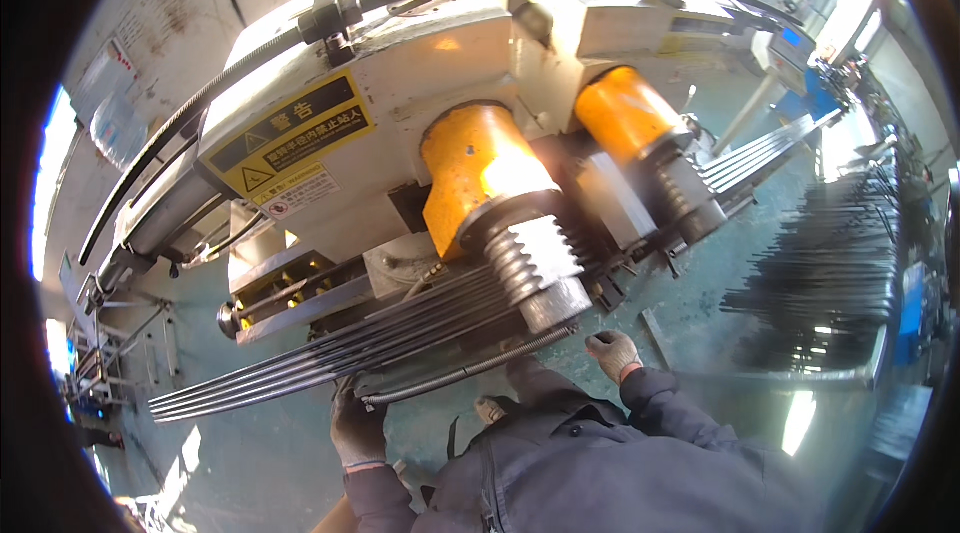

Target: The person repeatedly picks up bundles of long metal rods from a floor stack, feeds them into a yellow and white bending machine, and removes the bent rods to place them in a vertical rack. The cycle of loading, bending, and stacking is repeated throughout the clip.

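Observation:
Several long, thin metal rods [330, 361] lie side by side across the machine, their ends sticking out to the left. My left hand [358, 428], in a grey work glove, is at the near edge of these rods, fingers curled up against them; the fingertips are partly hidden. Beside it runs a ribbed flexible hose [470, 369], ending close to my right hand [612, 353]. That gloved hand hovers with bent fingers, and nothing shows in it. Above the rods, two orange cylinders [490, 158] carry thick threaded steel ends [535, 258].
The pale machine body [420, 73] fills the far side, with a yellow-black warning label [290, 133]. At right, a metal bin [780, 373] holds a heap of dark rods [815, 273]. A screen panel [792, 41] stands at the far right. Racks [100, 353] are at left.

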{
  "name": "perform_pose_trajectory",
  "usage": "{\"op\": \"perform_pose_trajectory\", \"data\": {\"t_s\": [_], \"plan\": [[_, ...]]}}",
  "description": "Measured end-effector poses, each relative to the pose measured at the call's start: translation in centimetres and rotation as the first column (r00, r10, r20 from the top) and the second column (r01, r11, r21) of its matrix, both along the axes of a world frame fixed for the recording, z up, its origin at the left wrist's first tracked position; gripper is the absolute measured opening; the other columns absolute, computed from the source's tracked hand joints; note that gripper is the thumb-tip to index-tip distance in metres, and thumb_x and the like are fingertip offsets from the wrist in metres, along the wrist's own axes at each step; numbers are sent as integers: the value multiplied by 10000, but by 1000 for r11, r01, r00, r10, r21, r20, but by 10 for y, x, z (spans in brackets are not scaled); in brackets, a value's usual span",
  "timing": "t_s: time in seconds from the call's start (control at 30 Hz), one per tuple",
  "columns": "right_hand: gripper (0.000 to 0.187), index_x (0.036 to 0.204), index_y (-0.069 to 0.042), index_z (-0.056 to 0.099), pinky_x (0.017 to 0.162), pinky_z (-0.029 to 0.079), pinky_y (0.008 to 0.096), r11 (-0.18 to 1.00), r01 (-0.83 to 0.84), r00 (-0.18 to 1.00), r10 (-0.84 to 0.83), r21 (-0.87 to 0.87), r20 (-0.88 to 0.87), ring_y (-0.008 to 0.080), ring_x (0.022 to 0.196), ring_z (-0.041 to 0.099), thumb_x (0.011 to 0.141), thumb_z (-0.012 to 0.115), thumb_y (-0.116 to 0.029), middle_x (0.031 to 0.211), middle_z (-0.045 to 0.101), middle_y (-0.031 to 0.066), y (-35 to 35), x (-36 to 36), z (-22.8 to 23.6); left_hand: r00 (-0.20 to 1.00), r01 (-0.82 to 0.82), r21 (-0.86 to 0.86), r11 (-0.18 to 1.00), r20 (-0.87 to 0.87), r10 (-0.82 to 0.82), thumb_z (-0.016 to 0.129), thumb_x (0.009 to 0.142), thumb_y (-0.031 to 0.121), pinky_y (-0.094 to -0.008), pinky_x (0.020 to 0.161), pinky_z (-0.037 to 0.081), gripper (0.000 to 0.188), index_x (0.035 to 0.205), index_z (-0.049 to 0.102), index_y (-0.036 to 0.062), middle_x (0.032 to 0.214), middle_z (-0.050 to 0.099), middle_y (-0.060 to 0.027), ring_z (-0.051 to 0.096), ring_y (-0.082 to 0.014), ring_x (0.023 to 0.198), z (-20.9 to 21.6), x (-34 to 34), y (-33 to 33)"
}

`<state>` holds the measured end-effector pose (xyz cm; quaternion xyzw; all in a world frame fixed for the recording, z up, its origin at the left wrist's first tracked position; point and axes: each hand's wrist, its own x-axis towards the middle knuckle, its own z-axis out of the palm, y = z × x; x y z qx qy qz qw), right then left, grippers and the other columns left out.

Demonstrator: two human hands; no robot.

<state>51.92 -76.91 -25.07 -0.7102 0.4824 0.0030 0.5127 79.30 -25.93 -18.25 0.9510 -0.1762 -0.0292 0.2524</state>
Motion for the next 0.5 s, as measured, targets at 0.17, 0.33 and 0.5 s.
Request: {"op": "perform_pose_trajectory", "data": {"t_s": [0.17,0.33,0.5], "plan": [[351,1210,26,824,922,572,339,978,181,942,-142,-104,305,167,998,746,1055,801,-289,1079,834,83,24,17,115,900,372,185,910,169,-402,698,1065,253,-472,1099,538,176,1113,761,95,1196,749,-115,686,-354,1206,19,-4,4],[372,1366,35,767,1040,544,342,924,334,530,-346,185,774,193,1159,719,1138,693,-250,1266,811,102,24,55,190,711,-490,-870,56,-436,-552,574,1172,345,-490,1027,482,283,1062,629,90,1031,631,-103,613,-301,1049,73,-1,-4],[386,1407,34,728,1029,533,318,884,348,360,-435,314,826,150,1126,682,1180,662,-272,1248,769,61,12,102,221,795,-473,-863,-177,-332,-507,377,1249,490,-409,820,455,476,1187,617,83,1004,571,-91,536,-244,890,150,26,-13]]}}
